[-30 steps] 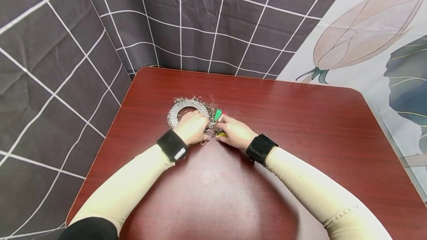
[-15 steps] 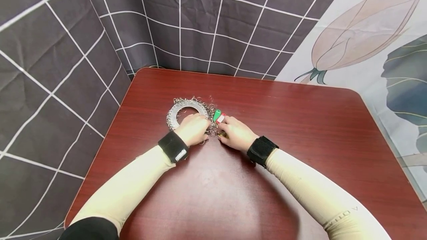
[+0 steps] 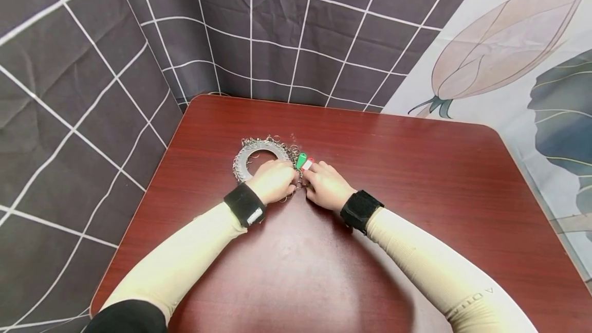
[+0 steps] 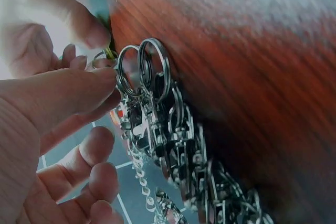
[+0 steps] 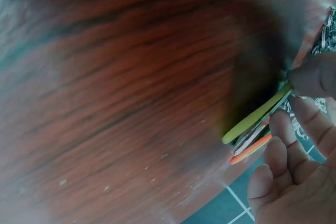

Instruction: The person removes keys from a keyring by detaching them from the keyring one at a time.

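Note:
A flat silver metal ring plate lies on the table, its edge strung with several small split rings and short chains. My left hand lies over the plate's near right side; its thumb and forefinger pinch a split ring beside other upright split rings in the left wrist view. Close by on the right, my right hand pinches one end of a yellow key tag between thumb and forefinger. A green key tag and a red key tag with a white label stick out beyond its fingertips.
The reddish-brown wooden table spreads around both hands. A dark grey curtain with white grid lines hangs behind it and on the left. At the right hangs a white cloth with a flower print.
My left hand has shifted slightly right, nearer the right hand. The yellow key tag, seen earlier between the right fingers, is now covered in the head view.

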Demonstrator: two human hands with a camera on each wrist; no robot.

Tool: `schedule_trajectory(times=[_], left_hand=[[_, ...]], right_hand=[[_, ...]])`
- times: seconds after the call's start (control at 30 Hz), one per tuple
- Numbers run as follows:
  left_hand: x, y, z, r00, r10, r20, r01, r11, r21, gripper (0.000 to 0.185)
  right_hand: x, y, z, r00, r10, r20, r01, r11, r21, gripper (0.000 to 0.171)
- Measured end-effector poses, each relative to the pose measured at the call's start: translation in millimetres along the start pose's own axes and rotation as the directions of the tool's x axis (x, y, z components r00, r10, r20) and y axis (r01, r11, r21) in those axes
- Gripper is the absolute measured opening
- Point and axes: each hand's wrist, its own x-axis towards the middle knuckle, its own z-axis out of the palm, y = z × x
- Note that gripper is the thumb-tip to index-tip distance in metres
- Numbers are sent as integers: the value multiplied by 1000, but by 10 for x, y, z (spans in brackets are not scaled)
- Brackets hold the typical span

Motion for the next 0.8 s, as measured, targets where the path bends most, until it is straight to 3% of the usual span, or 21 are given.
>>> schedule_trajectory(times=[0.57, 0.8], left_hand=[[37, 17, 103, 999, -38, 36, 39, 999, -30, 12], [35, 16, 79, 998, -55, 42, 57, 997, -51, 22]], right_hand=[[20, -9, 15, 998, -16, -65, 20, 998, 51, 15], [29, 6, -25, 995, 40, -91, -30, 993, 116, 15]])
